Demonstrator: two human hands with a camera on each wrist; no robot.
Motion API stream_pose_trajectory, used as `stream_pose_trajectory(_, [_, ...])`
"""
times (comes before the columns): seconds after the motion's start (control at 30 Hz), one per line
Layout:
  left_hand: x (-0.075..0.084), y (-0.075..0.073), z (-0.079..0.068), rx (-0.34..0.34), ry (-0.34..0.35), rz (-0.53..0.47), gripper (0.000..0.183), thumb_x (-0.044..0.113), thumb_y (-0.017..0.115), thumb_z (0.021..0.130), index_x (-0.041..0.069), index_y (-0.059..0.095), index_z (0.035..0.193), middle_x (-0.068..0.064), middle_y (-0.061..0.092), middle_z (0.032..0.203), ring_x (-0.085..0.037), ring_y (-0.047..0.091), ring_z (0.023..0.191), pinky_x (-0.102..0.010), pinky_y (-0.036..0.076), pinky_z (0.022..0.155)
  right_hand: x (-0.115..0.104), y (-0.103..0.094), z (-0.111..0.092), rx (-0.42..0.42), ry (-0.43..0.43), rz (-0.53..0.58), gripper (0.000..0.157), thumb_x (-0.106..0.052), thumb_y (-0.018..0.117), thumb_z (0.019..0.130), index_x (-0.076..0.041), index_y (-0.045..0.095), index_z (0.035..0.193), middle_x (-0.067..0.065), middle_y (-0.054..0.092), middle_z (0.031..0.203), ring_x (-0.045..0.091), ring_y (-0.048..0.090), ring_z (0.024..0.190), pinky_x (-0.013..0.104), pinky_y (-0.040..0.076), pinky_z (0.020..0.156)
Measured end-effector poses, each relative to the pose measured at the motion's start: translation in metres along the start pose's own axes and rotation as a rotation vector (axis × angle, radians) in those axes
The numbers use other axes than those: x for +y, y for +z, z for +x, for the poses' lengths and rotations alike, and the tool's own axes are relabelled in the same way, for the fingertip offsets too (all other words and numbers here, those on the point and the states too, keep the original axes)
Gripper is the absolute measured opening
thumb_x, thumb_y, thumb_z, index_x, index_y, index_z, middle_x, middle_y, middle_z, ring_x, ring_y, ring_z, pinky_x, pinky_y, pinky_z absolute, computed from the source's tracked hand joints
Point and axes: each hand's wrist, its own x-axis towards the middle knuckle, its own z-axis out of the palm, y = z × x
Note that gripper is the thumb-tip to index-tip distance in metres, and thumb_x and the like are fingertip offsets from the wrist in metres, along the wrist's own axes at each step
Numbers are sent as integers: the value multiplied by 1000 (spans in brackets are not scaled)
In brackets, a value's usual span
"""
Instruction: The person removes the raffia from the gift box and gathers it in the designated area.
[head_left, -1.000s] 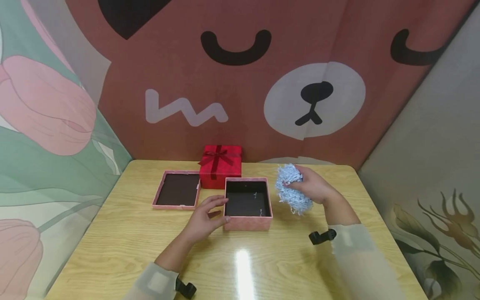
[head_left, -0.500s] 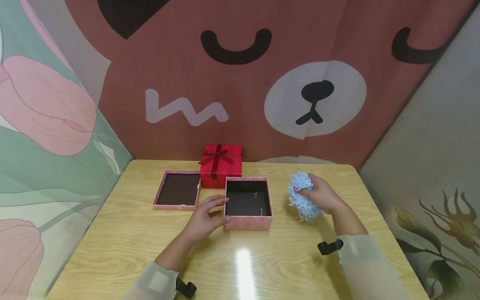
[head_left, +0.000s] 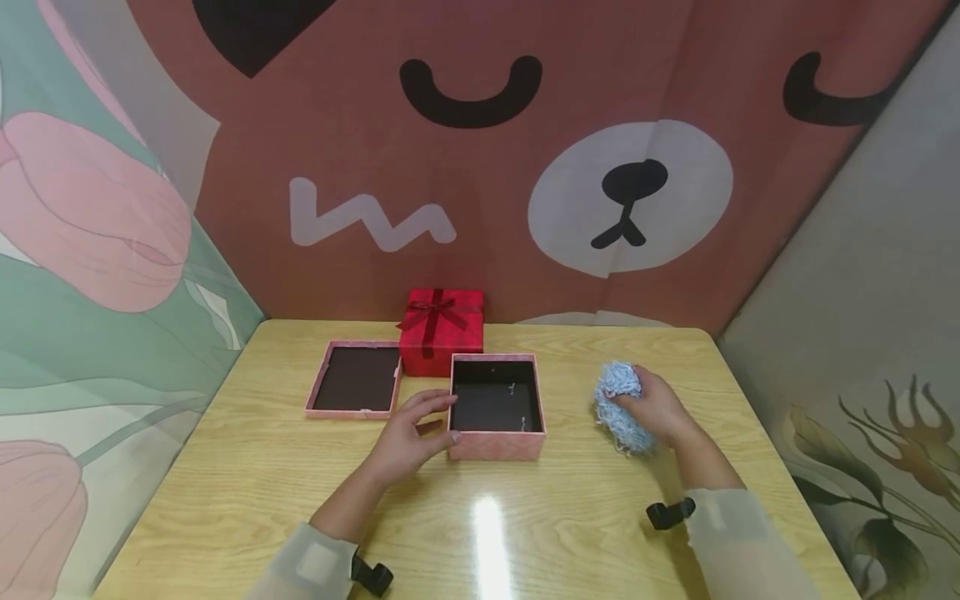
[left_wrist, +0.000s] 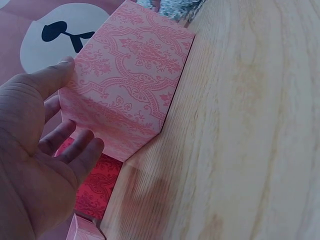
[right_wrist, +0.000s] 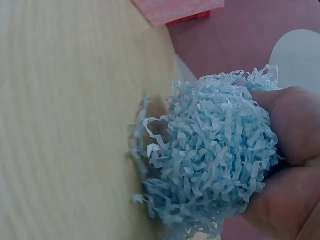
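My right hand [head_left: 658, 407] grips a fluffy wad of pale blue shredded paper [head_left: 624, 408] low over the right side of the table. Up close in the right wrist view, thumb and fingers pinch the crinkled paper strips [right_wrist: 215, 155], and loose strands hang close to the wood. My left hand [head_left: 408, 442] rests against the left side of an uncovered pink box [head_left: 497, 447], its fingers relaxed and its thumb at the near corner of the rim. Inside, the box is black, with a few small pale shreds on it. The left wrist view shows the box's embossed pattern [left_wrist: 135, 65].
Left of the box lies its pink-rimmed lid [head_left: 352, 379], dark inside facing up. A red gift box [head_left: 442, 333] with a dark ribbon bow stands behind, near the wall. The wooden table [head_left: 247, 483] ends against a wall with a printed bear [head_left: 480, 200].
My right hand has moved rightward, toward me and lower with the shredded paper, away from the pink box. The left hand and the box have stayed in place.
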Motion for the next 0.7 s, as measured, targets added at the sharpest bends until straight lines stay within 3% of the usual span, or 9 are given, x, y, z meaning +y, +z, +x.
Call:
stream_pose_trajectory(0.27, [28,1,-11,0,7,-5,52,6,81,90,13,66,139,-6,52,148,-33,52,135,-58,44,111,19,3,-4,56,-7,-95,67,-19,68,100,11,38,151,35,48,146,54,45,135,67,40,110])
stream_pose_trajectory(0.7, [32,1,-12,-3,-3,-7,52,4,80,90,14,66,139,-6,51,149,-32,51,136,-57,44,112,31,13,-6,105,-18,-203,72,-28,64,103,9,29,154,40,48,144,57,48,131,68,45,104])
